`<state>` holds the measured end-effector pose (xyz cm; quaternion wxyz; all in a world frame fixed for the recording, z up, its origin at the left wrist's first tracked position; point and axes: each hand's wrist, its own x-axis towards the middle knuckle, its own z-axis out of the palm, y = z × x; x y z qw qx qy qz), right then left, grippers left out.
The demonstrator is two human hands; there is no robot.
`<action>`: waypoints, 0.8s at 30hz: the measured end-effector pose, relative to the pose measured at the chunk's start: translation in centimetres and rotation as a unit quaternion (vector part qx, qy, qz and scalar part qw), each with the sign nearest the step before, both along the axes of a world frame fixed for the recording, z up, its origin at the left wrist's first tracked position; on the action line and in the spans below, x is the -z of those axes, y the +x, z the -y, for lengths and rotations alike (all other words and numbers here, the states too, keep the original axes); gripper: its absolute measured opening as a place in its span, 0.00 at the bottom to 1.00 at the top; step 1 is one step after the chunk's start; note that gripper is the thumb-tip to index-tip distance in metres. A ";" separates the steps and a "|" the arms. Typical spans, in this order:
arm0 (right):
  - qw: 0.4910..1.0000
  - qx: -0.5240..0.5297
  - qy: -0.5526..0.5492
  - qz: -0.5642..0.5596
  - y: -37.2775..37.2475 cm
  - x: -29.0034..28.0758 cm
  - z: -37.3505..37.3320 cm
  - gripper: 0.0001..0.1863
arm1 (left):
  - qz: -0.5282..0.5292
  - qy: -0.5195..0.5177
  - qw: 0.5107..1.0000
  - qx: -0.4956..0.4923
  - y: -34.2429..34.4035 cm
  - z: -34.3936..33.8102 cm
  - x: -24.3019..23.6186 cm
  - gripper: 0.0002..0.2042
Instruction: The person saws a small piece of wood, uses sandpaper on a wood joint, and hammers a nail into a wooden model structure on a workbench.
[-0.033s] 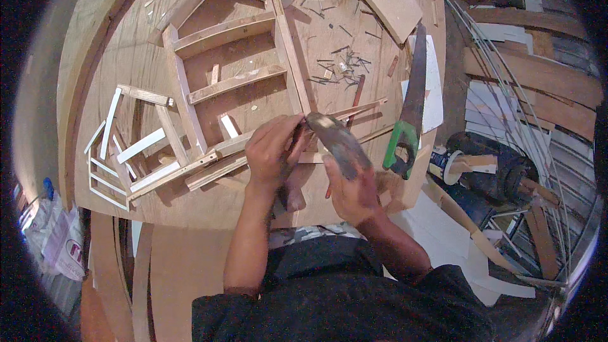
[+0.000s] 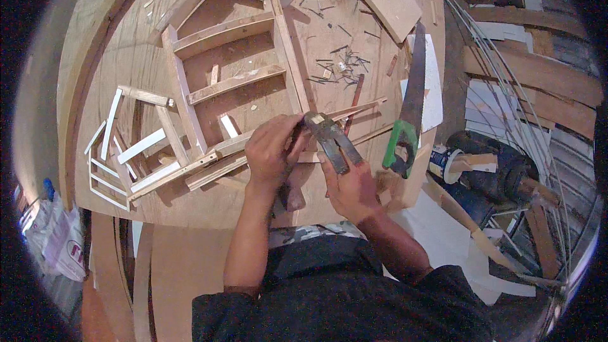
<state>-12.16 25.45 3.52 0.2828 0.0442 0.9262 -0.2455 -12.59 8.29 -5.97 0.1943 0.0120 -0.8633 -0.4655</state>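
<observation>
My right hand (image 2: 351, 193) is closed around a claw hammer; the handle is mostly hidden below the hammer head (image 2: 328, 139). The striking end is at the near right corner of a wooden frame (image 2: 293, 57), and the split claw points back towards me. Close beside it, my left hand (image 2: 273, 145) pinches with thumb and fingers at that corner. What sits between those fingertips is too small to make out. Two crosspieces join the frame's long sides, and a wooden strip (image 2: 171, 177) runs along its near end.
Loose nails (image 2: 342, 66) lie scattered beyond the hammer. A green-handled saw (image 2: 400, 149) rests on the right, near the table edge. Small white-edged wooden pieces (image 2: 140, 145) lie at left. Boards (image 2: 380, 0) occupy the far right, and a plastic bag (image 2: 57, 237) hangs at lower left.
The hammer head was smeared by motion before and now shows sharply, its claw visible, with a slight turn of my right hand. My left hand and the frame keep their places.
</observation>
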 end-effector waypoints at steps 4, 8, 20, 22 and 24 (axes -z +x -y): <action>0.991 0.014 -0.114 -0.068 0.2 -0.8 0.6 0.26 | -0.025 0.015 0.999 -0.036 -0.2 -0.3 -0.5 0.17; 0.998 -0.026 0.009 -0.061 0.3 -1.3 0.8 0.25 | 0.021 0.068 0.997 -0.031 -0.2 -0.4 -0.5 0.16; 0.993 0.068 -0.088 -0.046 2.8 -3.4 -0.9 0.31 | 0.044 0.018 0.999 0.019 -0.4 -0.3 -1.8 0.16; 0.992 0.064 -0.062 -0.091 5.0 -2.4 -2.2 0.31 | 0.037 -0.007 0.999 0.013 -0.6 -0.4 -1.6 0.16; 0.977 0.029 0.047 -0.206 6.6 -1.3 -3.3 0.25 | 0.038 -0.015 0.999 0.027 -0.6 -0.1 -1.9 0.16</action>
